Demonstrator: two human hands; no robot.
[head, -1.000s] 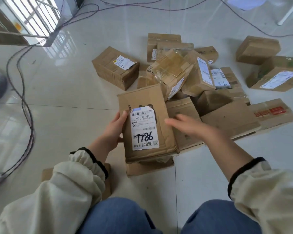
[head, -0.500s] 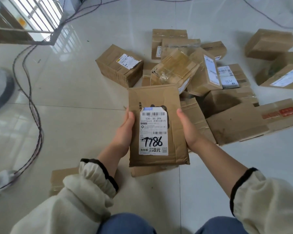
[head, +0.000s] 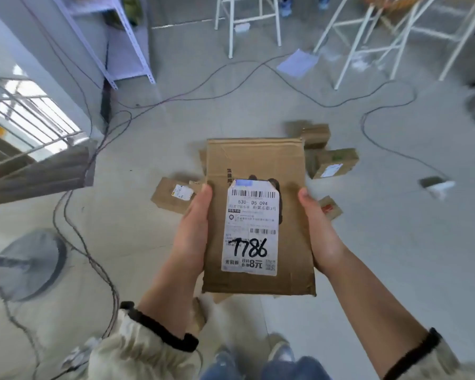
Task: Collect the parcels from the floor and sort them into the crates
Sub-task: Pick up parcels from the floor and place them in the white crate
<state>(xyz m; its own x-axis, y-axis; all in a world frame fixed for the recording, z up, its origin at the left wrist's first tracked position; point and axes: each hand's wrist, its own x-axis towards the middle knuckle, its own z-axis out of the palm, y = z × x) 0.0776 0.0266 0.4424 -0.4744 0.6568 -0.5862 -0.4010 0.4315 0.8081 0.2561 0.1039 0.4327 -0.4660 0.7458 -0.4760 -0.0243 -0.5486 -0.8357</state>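
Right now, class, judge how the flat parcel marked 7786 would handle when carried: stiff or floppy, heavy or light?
Probably fairly stiff: the parcel lies flat with the left hand and right hand gripping only its long edges. Likely light, being thin. Creased corners suggest it dents.

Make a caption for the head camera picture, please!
A cardboard parcel marked 7786, held by left hand and right hand above floor parcels.

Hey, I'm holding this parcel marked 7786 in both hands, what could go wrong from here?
Cables trail across the floor on your left; you might trip while reading the label. Other parcels on the floor ahead could also trip you. Left hand and right hand grip the 7786 parcel by its side edges only, so it might slip.
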